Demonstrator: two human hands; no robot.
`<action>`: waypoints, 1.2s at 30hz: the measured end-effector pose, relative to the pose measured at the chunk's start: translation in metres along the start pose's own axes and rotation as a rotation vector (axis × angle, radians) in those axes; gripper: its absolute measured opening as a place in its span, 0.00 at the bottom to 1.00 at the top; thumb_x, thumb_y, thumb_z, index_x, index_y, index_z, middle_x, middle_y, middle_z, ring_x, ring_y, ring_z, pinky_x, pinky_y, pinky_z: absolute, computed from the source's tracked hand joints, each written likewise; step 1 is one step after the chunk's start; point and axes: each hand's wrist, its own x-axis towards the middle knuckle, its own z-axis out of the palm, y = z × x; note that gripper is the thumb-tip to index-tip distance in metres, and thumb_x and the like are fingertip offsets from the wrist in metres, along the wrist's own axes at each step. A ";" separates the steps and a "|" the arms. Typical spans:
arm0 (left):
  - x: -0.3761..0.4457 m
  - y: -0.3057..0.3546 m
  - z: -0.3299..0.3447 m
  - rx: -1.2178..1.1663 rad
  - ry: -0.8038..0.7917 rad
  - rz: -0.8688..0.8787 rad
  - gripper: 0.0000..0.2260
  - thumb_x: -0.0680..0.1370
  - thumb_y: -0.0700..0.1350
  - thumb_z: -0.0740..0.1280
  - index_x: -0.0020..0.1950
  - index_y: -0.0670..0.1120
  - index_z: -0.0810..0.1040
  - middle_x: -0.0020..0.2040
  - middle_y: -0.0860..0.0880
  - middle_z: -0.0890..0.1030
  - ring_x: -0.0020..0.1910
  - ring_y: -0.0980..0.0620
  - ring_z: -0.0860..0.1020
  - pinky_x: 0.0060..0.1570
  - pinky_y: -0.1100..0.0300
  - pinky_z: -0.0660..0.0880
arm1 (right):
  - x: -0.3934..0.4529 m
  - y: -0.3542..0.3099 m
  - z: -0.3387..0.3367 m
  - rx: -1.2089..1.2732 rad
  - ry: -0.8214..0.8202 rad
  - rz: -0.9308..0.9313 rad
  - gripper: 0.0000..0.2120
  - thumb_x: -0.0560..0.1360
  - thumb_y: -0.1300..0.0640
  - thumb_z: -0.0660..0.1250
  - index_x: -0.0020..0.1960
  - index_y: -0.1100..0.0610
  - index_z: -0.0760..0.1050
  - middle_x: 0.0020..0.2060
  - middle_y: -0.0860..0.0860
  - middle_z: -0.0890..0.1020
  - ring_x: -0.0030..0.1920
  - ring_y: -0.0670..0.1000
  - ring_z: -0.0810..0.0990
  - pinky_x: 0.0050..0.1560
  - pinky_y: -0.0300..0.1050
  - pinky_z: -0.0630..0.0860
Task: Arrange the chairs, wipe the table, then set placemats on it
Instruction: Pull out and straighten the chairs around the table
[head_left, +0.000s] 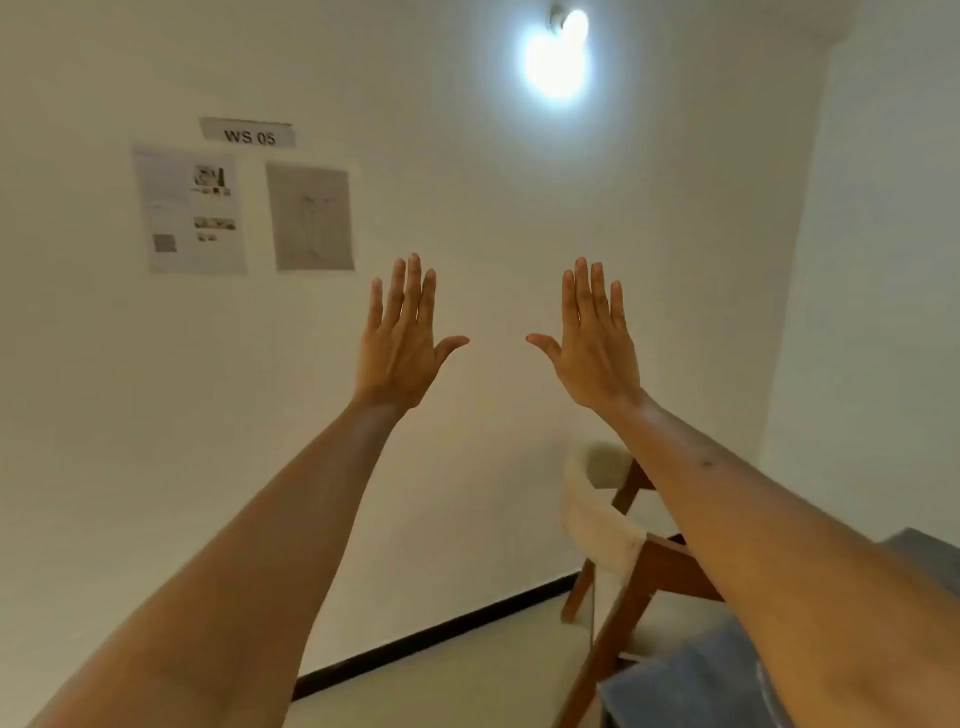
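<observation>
One chair is in view, low and to the right of the wall. It has a cream upholstered backrest and a dark brown wooden frame. The curved backrest faces the wall, and the wooden armrest runs away from the wall toward the lower right, so the seat points away from the wall. The frame stands upright on the pale floor, close to the black skirting strip at the wall's foot. The right forearm crosses in front of the chair and hides much of its seat side. A blue-grey cloth-like surface lies just below the chair frame at the lower right; what it belongs to cannot be told. No tabletop can be made out.

On the wall, upper left of the chair, hang a label reading "WS 05" and two printed sheets beneath it. A bright lamp glares high on the wall above the chair.

The left hand and the right hand are raised side by side before the wall, well above the chair, backs toward the camera. On both, the fingers are straight and slightly spread, thumbs pointing toward each other. Neither hand holds or touches anything.
</observation>
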 end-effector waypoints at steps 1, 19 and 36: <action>-0.002 0.006 0.003 0.001 -0.027 -0.002 0.38 0.78 0.66 0.43 0.78 0.39 0.47 0.78 0.39 0.46 0.77 0.42 0.45 0.75 0.44 0.50 | -0.006 0.002 0.002 -0.017 -0.017 0.026 0.41 0.78 0.34 0.44 0.77 0.65 0.45 0.77 0.61 0.48 0.77 0.60 0.44 0.76 0.58 0.48; -0.100 0.193 0.062 -0.370 -0.200 0.276 0.37 0.78 0.65 0.42 0.77 0.40 0.43 0.78 0.39 0.44 0.77 0.42 0.42 0.75 0.44 0.46 | -0.209 0.096 -0.002 -0.241 -0.355 0.302 0.41 0.78 0.34 0.44 0.78 0.62 0.39 0.77 0.58 0.41 0.77 0.57 0.37 0.76 0.55 0.39; -0.180 0.404 -0.001 -0.643 -0.260 0.543 0.39 0.78 0.66 0.39 0.77 0.38 0.50 0.78 0.38 0.50 0.77 0.41 0.49 0.75 0.45 0.49 | -0.389 0.216 -0.102 -0.402 -0.548 0.583 0.41 0.78 0.35 0.47 0.77 0.63 0.39 0.77 0.58 0.41 0.77 0.57 0.38 0.76 0.54 0.38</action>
